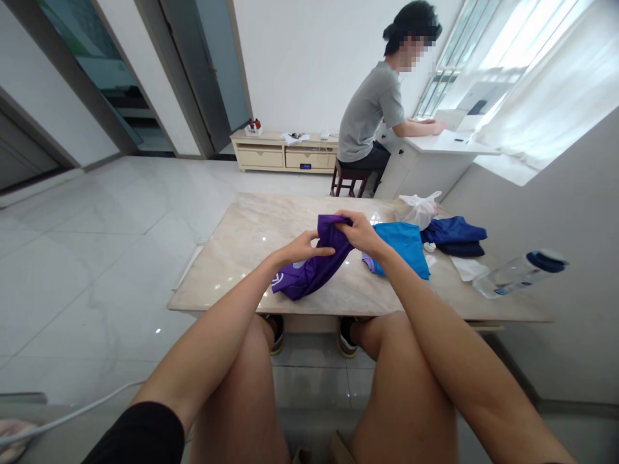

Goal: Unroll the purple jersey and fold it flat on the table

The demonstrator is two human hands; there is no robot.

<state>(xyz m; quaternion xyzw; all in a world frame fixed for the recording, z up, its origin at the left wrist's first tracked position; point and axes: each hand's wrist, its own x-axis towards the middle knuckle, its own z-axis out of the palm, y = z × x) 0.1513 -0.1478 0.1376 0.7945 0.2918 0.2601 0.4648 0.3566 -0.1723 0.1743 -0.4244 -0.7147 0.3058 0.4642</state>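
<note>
A dark purple piece of clothing (314, 270) with a white print hangs between my hands, its lower end on the marble-topped table (227, 258). My right hand (360, 232) pinches its folded upper edge, raised above the tabletop. Lower on the cloth, my left hand (307, 248) has its thumb across the front and its fingers behind, closed on the fabric. Beside my right wrist lies a folded bright blue cloth (401, 248), with a bit of light purple fabric (368, 261) showing from under its left side.
Dark blue folded clothes (454, 232), a white plastic bag (420, 207) and a clear water bottle (512, 277) with a blue lid stand on the table's right. A person (370, 109) sits on a stool beyond, at a white desk (449, 142). A low cabinet (261, 154) lines the wall.
</note>
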